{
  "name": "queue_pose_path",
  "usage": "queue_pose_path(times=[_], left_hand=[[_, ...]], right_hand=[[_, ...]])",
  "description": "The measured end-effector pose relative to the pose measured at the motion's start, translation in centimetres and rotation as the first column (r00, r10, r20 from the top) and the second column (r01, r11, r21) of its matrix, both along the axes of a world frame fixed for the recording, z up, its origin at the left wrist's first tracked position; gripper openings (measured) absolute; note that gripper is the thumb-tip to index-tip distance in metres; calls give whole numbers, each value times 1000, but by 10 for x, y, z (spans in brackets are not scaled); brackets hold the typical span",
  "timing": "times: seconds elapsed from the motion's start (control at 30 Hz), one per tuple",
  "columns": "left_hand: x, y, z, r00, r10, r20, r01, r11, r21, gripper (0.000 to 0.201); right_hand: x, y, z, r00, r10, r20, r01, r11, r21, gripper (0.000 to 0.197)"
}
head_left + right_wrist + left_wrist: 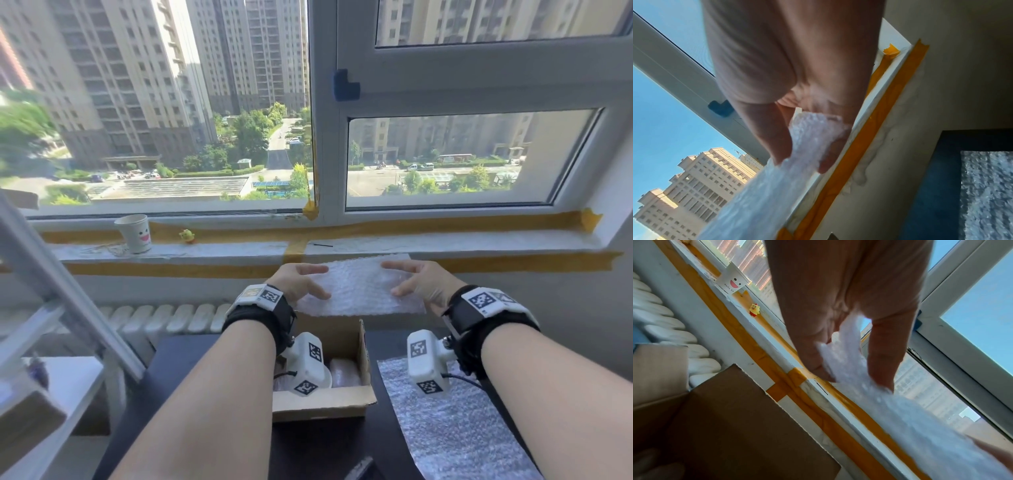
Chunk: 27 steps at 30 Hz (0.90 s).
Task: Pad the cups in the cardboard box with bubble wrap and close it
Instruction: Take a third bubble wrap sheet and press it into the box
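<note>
Head view: the left hand [297, 281] and the right hand [422, 281] each pinched one end of a bubble wrap sheet [359, 287], held flat in the air above the far side of the cardboard box [322, 399].
Box: it sat open on the dark table [191, 370], near the far edge, with wrapped cups [344, 373] inside (hard to count).
Spare sheet: more bubble wrap [452, 435] lay flat on the table, just right of the box.
Left wrist view: thumb and fingers [880, 356] were clamped on the sheet [900, 418]; a box flap [731, 426] stood below.
Right wrist view: the fingers [766, 129] squeezed the sheet's other end [812, 134].
Sill: a paper cup [134, 233] and a little yellow toy [187, 235] stood there.
</note>
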<state>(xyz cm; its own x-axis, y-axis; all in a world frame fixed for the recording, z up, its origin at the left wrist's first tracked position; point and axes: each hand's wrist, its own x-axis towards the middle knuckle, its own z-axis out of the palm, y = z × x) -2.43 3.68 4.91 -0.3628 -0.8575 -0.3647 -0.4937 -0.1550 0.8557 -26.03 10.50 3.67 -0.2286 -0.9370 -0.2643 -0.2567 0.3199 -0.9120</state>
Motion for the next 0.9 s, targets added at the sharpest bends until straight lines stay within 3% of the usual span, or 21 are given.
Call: queue_pose_path(times=[0.13,0.37,0.57,0.77,0.9], left_hand=[[5,-1,-3,995,8,97,-5,999,-32,60],[5,-4,-7,978,145,151,-132,987,-96,42],[12,-4,-10,976,186,113,-179,982,-63,52],[27,-2,-9,976,216,40,-218,975,44,72],[32,-8,-18,963,261,-75,-243,951,190,73]], right_hand=[[4,-1,-3,993,-14,-114,17,999,33,66],[17,-2,-2,971,-109,-214,110,994,-4,42],[20,-1,-5,954,-206,-219,214,977,17,31],[30,-4,-8,978,-164,-129,171,984,47,60],[48,-7,-8,974,-166,154,151,983,109,36]])
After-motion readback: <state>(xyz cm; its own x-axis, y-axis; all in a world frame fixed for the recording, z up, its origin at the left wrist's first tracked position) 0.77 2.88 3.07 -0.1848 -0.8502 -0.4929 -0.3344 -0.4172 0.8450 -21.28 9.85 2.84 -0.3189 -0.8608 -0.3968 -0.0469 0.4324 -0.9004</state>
